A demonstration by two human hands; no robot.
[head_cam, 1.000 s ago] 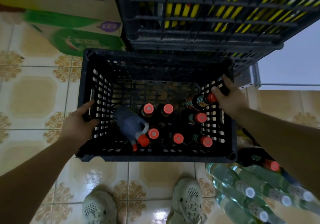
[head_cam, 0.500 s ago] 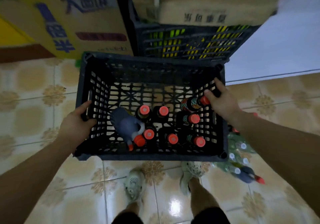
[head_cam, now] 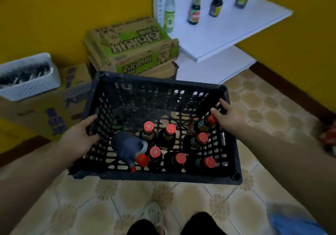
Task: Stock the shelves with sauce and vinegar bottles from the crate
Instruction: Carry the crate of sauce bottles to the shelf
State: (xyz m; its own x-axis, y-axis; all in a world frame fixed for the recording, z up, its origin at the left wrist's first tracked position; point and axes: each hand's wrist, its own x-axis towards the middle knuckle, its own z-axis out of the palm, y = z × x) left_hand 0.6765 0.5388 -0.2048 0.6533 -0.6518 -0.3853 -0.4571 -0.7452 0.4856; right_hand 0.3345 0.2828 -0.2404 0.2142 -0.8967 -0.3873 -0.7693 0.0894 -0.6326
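I carry a black slatted crate (head_cam: 163, 177) above the tiled floor. My left hand (head_cam: 78, 138) grips its left wall and my right hand (head_cam: 228, 118) grips its right wall. Inside stand several dark sauce bottles with red caps (head_cam: 170, 134), and a dark jug with a handle (head_cam: 127, 146) lies tilted at the left. A white shelf (head_cam: 218, 32) ahead holds a pale bottle (head_cam: 169, 14) and three dark bottles (head_cam: 195, 7).
A green-printed cardboard box (head_cam: 131, 47) sits on a stack just beyond the crate. Brown cartons (head_cam: 45, 111) and a white perforated basket (head_cam: 27, 78) are at the left. Yellow walls surround the shelf. My feet (head_cam: 151, 214) are below.
The crate has been lifted and carried away from the stacked black crates; the view has swung round so the white shelf and green box are now ahead. Both hands keep their hold.
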